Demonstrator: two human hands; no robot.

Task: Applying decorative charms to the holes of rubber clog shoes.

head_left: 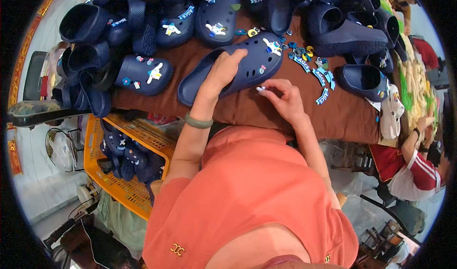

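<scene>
My left hand (223,72) is closed around the side of a dark navy clog (248,74), with the thumb on top of its upper. The clog lies tilted on the brown cloth, toe pointing to the far right. A white cartoon charm sits near its toe and a round swirl charm on its near side; several holes are bare. Just off the clog's near edge, my right hand (284,100) pinches a small pale charm (260,89) between thumb and fingertips. Loose blue, yellow and black charms (304,54) and banner-shaped charms (321,78) lie right of the toe.
Many navy clogs surround the work spot, including a decorated clog (143,76) at left and a plain one (362,78) at right. A white clog (392,112) stands by the right edge. Below left, an orange crate (131,193) holds more clogs. Another person (414,174) sits at right.
</scene>
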